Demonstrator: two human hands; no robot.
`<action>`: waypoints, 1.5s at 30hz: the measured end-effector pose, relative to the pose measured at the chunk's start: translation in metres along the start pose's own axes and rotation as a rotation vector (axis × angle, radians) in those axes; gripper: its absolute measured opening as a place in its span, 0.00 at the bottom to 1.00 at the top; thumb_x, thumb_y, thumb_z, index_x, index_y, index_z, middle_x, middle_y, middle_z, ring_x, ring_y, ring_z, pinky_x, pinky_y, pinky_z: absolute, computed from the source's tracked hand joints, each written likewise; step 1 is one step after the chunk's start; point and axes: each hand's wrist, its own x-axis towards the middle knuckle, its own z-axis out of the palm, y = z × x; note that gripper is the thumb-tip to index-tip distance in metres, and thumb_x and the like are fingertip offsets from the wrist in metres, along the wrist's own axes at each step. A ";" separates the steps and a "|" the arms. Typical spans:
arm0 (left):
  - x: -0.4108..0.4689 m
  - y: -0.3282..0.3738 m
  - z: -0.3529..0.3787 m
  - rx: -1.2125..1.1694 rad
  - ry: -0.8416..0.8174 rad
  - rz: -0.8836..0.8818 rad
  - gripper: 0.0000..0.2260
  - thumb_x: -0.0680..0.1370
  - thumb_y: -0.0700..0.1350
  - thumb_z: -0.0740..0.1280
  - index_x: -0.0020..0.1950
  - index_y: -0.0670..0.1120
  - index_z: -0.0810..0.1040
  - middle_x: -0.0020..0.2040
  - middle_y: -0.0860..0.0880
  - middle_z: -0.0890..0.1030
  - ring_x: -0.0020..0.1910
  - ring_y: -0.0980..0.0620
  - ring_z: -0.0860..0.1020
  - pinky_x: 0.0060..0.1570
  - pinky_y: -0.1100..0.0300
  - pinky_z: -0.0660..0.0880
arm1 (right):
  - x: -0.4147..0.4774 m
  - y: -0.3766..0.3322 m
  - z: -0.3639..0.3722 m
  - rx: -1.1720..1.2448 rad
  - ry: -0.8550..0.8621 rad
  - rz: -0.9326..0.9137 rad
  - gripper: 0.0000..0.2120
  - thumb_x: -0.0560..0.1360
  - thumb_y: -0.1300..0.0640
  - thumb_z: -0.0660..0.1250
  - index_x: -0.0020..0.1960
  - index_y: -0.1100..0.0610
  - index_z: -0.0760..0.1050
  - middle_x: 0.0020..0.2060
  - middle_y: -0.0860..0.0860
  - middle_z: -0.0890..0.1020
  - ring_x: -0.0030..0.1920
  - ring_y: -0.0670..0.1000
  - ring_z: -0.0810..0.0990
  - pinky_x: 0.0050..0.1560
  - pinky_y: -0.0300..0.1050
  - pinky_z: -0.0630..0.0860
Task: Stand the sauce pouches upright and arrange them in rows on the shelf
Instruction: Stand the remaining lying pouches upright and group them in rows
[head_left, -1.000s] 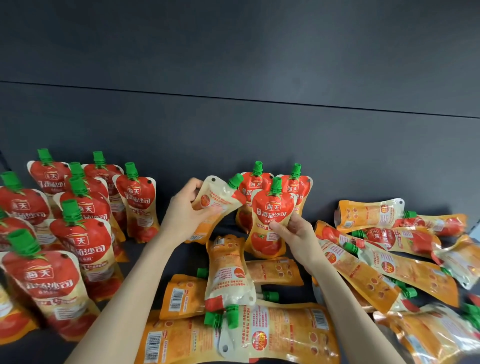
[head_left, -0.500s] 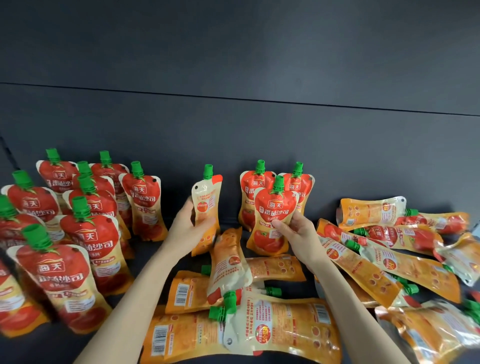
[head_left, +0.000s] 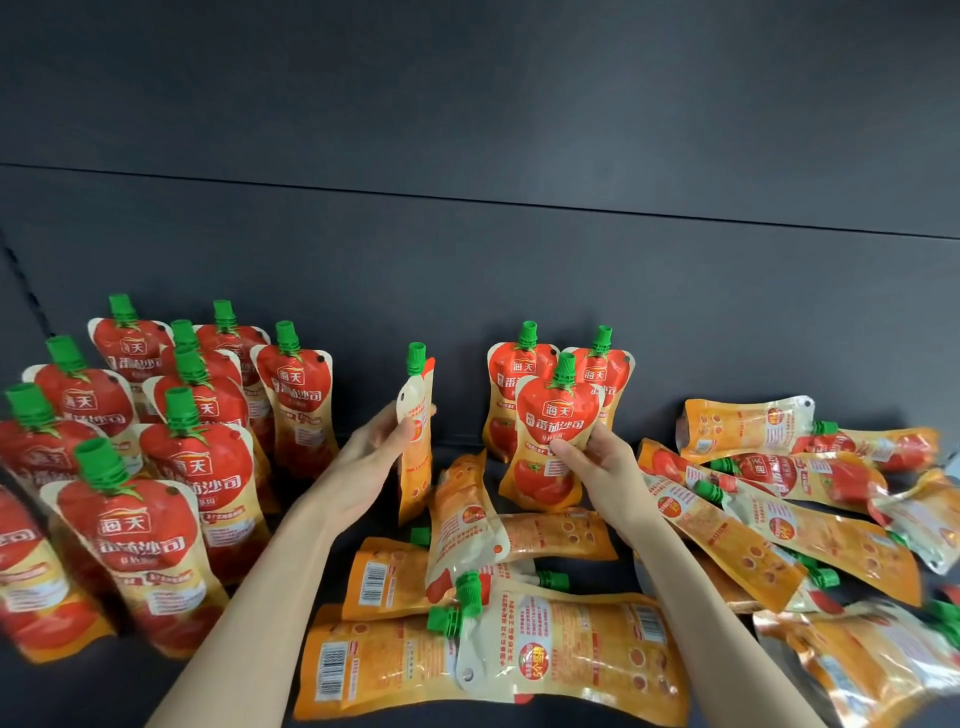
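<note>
My left hand (head_left: 371, 457) grips a sauce pouch (head_left: 415, 452) held upright, edge-on to me, green cap up. My right hand (head_left: 602, 467) holds the side of a standing red pouch (head_left: 550, 447) that faces me, in front of two upright pouches (head_left: 511, 384) by the back wall. A block of standing red pouches (head_left: 171, 457) fills the left of the dark shelf (head_left: 457, 441). Several orange pouches (head_left: 498, 649) lie flat between my forearms, and a pile of lying pouches (head_left: 779, 493) sits on the right.
A dark back wall (head_left: 519, 286) closes the shelf behind the pouches. A gap of bare shelf lies between the left block and the middle group, where my left hand is. More lying pouches (head_left: 883, 665) crowd the near right corner.
The left-hand pouch went from tilted with its back towards me to upright and edge-on. The right hand stayed on the standing red pouch. The view shifted slightly.
</note>
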 end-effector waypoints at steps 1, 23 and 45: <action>0.001 0.000 0.000 0.011 -0.020 0.016 0.26 0.72 0.62 0.61 0.69 0.59 0.64 0.65 0.60 0.72 0.69 0.59 0.62 0.69 0.56 0.56 | 0.000 0.000 0.000 0.003 0.000 -0.001 0.18 0.75 0.52 0.65 0.63 0.55 0.71 0.57 0.49 0.80 0.57 0.48 0.80 0.58 0.49 0.77; 0.047 0.020 0.017 0.719 0.654 -0.058 0.44 0.64 0.59 0.76 0.69 0.39 0.58 0.66 0.41 0.69 0.66 0.38 0.67 0.62 0.46 0.67 | 0.017 -0.001 -0.003 0.028 0.024 -0.081 0.10 0.75 0.57 0.66 0.56 0.53 0.75 0.51 0.46 0.82 0.51 0.44 0.81 0.46 0.35 0.79; 0.058 0.009 0.018 0.663 0.714 -0.022 0.35 0.69 0.52 0.74 0.67 0.40 0.61 0.64 0.41 0.72 0.63 0.40 0.73 0.58 0.45 0.72 | 0.024 0.001 -0.010 0.019 0.053 -0.093 0.17 0.74 0.57 0.68 0.61 0.50 0.69 0.53 0.44 0.80 0.53 0.43 0.80 0.50 0.36 0.78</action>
